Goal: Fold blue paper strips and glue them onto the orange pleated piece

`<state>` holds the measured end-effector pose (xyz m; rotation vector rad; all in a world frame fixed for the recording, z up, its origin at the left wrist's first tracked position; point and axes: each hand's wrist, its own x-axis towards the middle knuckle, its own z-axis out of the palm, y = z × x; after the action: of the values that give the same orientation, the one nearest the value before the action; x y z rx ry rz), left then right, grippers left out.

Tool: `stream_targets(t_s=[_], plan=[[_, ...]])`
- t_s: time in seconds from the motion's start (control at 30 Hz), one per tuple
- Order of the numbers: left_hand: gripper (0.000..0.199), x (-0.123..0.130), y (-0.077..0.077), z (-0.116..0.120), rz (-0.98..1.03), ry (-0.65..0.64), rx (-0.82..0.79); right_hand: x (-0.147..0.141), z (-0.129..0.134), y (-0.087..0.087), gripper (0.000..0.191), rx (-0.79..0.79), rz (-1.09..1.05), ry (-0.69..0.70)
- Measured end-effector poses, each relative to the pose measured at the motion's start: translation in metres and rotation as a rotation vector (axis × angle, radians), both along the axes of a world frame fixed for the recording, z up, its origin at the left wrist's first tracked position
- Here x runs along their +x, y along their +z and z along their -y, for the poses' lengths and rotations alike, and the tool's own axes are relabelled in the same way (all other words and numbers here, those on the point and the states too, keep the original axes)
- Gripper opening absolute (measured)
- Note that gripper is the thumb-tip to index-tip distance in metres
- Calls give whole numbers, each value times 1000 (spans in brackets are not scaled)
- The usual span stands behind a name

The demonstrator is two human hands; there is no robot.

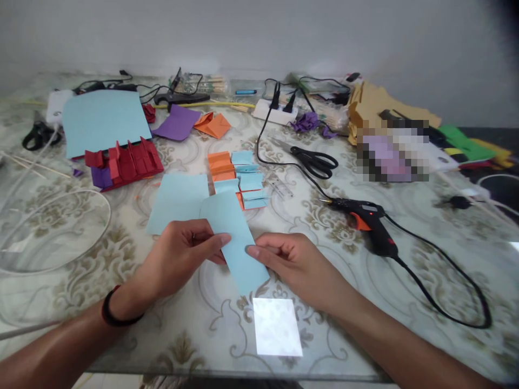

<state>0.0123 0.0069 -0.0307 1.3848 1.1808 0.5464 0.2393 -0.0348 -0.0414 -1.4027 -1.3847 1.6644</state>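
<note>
A strip of light blue paper (239, 243) is held tilted above the table between my two hands. My left hand (182, 256) pinches its left edge, thumb on top. On the opposite edge, my right hand (292, 265) grips it with the thumb on the near face and the fingers behind. Just beyond lies a flat light blue sheet (178, 200), partly covered by the strip. Folded orange paper pieces (221, 167) and folded light blue pieces (245, 172) sit behind the strip, side by side.
A black glue gun (368, 216) with a cord lies at right, near black-handled scissors (312, 159). Folded red paper (135, 162), a blue sheet (105, 119) and purple paper (177, 123) are at left. A white power strip (275, 112) stands at the back.
</note>
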Motion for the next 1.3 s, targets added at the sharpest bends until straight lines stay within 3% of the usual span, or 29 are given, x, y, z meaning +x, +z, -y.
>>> stream_targets(t_s=[0.17,0.37,0.77,1.3], plan=[[34,-2,3,-2,30,43,36,-1,0,2,46,0,26,25],[30,-1,3,2,56,-32,10,-2,-2,3,41,20,-18,55],[23,1,1,6,113,-44,15,-3,0,5,41,71,25,60],[33,1,2,9,34,-55,66,-4,2,7,46,124,57,64]])
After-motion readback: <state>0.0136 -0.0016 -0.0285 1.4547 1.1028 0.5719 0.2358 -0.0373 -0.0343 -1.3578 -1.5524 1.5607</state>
